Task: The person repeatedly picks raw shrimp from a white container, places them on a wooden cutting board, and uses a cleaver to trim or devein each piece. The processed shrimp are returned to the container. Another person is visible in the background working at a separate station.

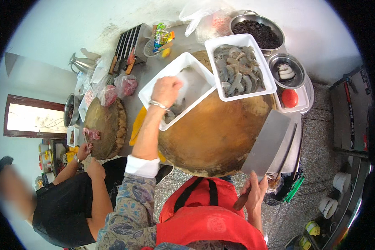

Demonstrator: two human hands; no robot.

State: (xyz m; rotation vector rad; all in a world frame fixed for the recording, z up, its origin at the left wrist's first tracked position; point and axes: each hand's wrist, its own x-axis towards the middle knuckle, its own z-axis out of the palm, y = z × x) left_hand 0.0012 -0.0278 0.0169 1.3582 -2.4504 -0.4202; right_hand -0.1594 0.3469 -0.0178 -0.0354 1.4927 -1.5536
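My right hand (253, 193) grips the wooden handle of a broad cleaver (266, 142), its blade tilted up by the right edge of a large round wooden chopping block (215, 134). My left hand (166, 91) is curled over a white plastic tray (195, 101) at the block's left; whether its fingers hold anything is hidden. A few shrimp (176, 111) lie in that tray's near end. A second white tray (218, 90), full of shrimp (239, 70), rests over the block's far right edge, its corner against the first tray.
At left, a co-worker cuts meat (93, 134) on a smaller round block (103, 125). A knife rack (140, 43) stands behind. Bowls of dark food (256, 33) and white slices (286, 72), plus a tomato (289, 98) in a tray, sit at far right.
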